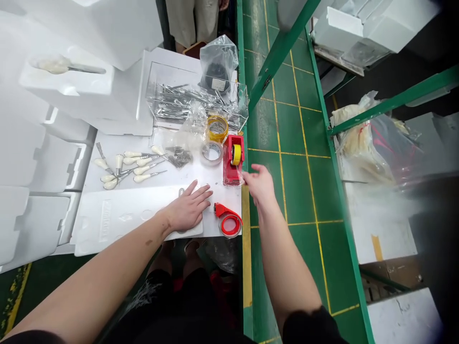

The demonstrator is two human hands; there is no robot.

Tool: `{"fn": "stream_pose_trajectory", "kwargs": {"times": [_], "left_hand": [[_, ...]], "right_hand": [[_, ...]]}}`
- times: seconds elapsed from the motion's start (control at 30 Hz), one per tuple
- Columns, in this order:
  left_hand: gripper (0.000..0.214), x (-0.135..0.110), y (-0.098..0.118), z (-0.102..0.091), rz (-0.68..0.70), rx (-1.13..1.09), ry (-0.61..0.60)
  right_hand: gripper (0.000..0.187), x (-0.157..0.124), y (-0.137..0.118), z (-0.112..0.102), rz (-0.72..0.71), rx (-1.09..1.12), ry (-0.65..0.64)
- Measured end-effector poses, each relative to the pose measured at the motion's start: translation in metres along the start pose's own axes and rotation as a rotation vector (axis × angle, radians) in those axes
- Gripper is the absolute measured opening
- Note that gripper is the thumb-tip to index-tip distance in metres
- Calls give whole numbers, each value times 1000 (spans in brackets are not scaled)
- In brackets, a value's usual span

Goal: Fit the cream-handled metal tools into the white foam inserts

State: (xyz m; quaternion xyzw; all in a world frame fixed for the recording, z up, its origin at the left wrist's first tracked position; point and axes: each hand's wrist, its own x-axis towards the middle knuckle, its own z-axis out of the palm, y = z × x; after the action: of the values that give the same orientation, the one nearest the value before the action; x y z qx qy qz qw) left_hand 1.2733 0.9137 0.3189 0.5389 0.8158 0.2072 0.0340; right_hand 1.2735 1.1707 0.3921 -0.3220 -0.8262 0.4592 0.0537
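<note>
My left hand (188,208) lies flat, fingers stretched out, on a white foam lid (118,222) at the table's front. At the table's right edge stands a red desktop tape dispenser (228,177) with a yellow-cored roll (236,155). My right hand (261,185) is just right of it, thumb and finger pinched on the clear tape (240,175) coming off its front. Between my hands lies a red hand-held tape cutter (229,222). Behind the lid are several cream-handled metal utensils (143,168), their exact kind unclear.
A clear tray (161,112) of metal pieces, a bagged dark item (217,71) and tape rolls (217,128) fill the table's back. White foam boxes (89,95) rise at left. A green conveyor (287,191) with a green post (267,79) runs at right. A person (193,21) stands beyond.
</note>
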Motion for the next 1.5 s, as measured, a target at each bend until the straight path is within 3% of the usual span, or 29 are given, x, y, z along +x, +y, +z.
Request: {"fn": "stream_pose_trajectory", "kwargs": {"times": [0.13, 0.2, 0.3, 0.37, 0.47, 0.6, 0.7, 0.8, 0.93, 1.0, 1.07, 1.13, 1.27, 1.4, 1.5], "left_hand": [[34, 1, -1, 0, -17, -17, -12], [34, 1, -1, 0, -20, -27, -14], [33, 1, -2, 1, -20, -35, -13], [32, 1, -2, 2, -11, -41, -12], [29, 2, -3, 3, -6, -52, -3], [25, 1, -5, 0, -15, -148, 31], [29, 0, 1, -13, -56, -330, 179], [33, -2, 24, -34, -173, -542, 274], [86, -14, 67, -62, -342, -938, 131], [82, -30, 81, -70, -416, -1111, 106], [56, -53, 84, -74, -555, -1223, 125], [35, -79, 78, -75, -707, -1258, 143], [28, -117, 48, -74, -849, -1303, 81], [38, -124, 18, -70, -912, -1666, 142], [47, -118, 0, -71, -954, -1812, 97]], "right_hand": [[44, -71, 52, -14, 131, 77, -106], [40, -86, 82, -15, 188, 123, -135], [29, -73, 109, -13, 180, 15, -168], [21, -46, 113, -14, 106, -210, -174], [12, -2, 107, -20, -32, -613, -131], [8, 23, 91, -44, -157, -783, -80], [20, -2, 62, -69, -441, -797, -39], [33, -53, 19, -79, -635, -638, -27], [37, -118, -25, -52, -606, -359, -139], [40, -140, -30, -27, -516, -289, -227], [44, -155, -27, 1, -417, -304, -309], [48, -166, -22, 29, -331, -381, -373], [53, -178, -24, 74, -221, -528, -439], [59, -179, -32, 100, -149, -643, -387], [61, -175, -36, 109, -131, -689, -334]]}}
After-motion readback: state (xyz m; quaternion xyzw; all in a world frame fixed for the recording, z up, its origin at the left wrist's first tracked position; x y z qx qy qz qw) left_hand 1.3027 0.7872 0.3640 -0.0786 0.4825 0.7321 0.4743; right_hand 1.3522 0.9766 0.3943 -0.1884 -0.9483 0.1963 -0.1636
